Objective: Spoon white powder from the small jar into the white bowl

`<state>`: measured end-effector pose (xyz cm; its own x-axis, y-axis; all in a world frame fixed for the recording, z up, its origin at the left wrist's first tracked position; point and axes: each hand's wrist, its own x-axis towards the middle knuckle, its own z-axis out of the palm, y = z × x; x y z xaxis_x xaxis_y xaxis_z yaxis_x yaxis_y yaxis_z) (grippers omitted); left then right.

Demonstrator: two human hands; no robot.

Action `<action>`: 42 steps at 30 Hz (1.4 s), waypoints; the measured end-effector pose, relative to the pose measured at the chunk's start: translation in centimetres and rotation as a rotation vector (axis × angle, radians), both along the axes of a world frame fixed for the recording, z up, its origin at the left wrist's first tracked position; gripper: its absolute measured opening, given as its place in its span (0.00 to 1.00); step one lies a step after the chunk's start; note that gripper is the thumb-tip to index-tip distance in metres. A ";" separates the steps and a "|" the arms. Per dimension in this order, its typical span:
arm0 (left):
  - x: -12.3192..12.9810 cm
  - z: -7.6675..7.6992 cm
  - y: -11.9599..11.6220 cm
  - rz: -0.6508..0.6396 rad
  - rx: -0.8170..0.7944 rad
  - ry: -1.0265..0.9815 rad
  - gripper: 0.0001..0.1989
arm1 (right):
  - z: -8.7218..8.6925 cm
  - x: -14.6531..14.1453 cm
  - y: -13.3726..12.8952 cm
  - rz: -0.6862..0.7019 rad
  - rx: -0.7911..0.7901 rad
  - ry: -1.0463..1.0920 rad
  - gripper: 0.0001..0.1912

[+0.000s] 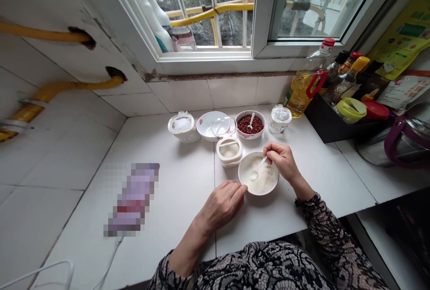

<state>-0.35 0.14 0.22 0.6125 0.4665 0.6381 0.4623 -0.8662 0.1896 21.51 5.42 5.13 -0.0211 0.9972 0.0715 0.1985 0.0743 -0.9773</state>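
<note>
A white bowl point(242, 170) with white powder in it stands on the tiled counter in front of me. My right hand point(280, 159) pinches the handle of a small white spoon point(258, 170), whose tip rests in the powder. At the bowl's near left rim, my left hand point(225, 200) grips the edge between thumb and fingers. Just behind the bowl is a square white jar point(230, 160) with its clear lid raised. Beyond it, a second bowl point(251, 136) holds dark red beans or peppercorns, with a white spoon lying in them.
An empty-looking white bowl point(204, 125) and a lidded jar point(183, 134) stand at the back left; another jar point(280, 122) is at the back right. An oil bottle point(300, 93) and a black condiment box point(320, 122) are to the right. A blurred-out purple object point(134, 198) with a cable lies left.
</note>
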 end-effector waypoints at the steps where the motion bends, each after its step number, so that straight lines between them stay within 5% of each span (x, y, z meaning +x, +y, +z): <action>1: 0.0 0.0 0.0 -0.001 0.005 -0.002 0.11 | 0.0 0.0 0.1 -0.005 -0.020 0.036 0.06; 7: 0.1 0.2 0.0 0.002 0.003 0.006 0.11 | 0.3 -0.4 0.6 -0.023 -0.032 0.201 0.06; 12: 0.0 0.1 -0.1 0.008 -0.004 0.014 0.11 | 0.6 -1.7 0.1 -0.054 0.111 0.183 0.07; 16: 0.0 0.2 -0.1 0.005 0.002 0.013 0.11 | 0.4 -2.4 -0.3 -0.117 0.411 -0.069 0.05; 22: 0.1 0.1 0.0 0.010 0.014 0.008 0.11 | 0.2 -2.4 -0.1 0.115 0.825 -0.555 0.12; 29: 0.1 0.0 0.0 -0.006 0.011 -0.005 0.11 | 1.4 -0.6 -0.5 -0.065 0.782 -0.445 0.09; 42: 0.0 -0.1 0.1 0.005 0.015 0.009 0.11 | -0.8 -1.3 -0.4 0.314 0.745 -0.629 0.09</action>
<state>-0.33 0.20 0.08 0.6159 0.4601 0.6395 0.4680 -0.8667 0.1729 20.23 5.02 4.29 -0.5208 0.6468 0.5571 0.5262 0.7571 -0.3871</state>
